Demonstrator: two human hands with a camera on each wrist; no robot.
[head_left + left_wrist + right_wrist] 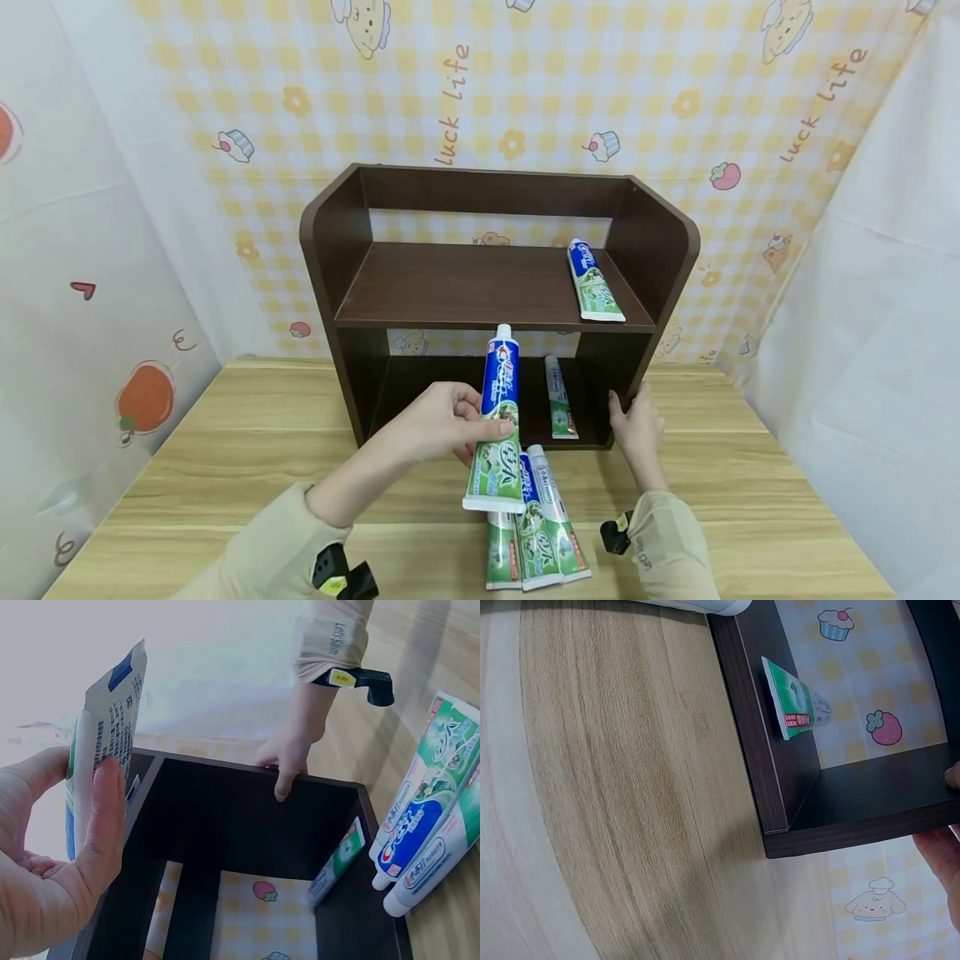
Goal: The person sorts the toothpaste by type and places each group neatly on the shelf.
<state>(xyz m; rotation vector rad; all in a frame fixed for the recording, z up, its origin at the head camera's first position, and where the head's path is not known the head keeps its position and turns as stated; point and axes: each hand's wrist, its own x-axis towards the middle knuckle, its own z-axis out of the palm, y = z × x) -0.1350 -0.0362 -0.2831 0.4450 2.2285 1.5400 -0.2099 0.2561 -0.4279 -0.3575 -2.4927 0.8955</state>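
Toothpaste (498, 403) — left grip (452, 421), fingers (106, 822) seemingly behind

In the head view, the raised toothpaste tube (498, 465) partly hides the leftmost tabletop tube (502, 554).

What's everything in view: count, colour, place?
Table: 1, light wood, foreground
Shelf: 1, brown, on table
Held tube: 1, blue/green, before shelf
Upper tube: 1, blue/green, top level
Lower tube: 1, white/green, bottom level
Table tubes: 3, two white/green, one blue/green, before shelf
Checked cloth: 1, yellow/white, behind shelf
Side sheets: 2, white, both sides
Wrist cameras: 2, black, at cuffs
Sleeves: 2, beige, on arms
Left hand: 1, bare, on held tube
Right hand: 1, bare, on shelf
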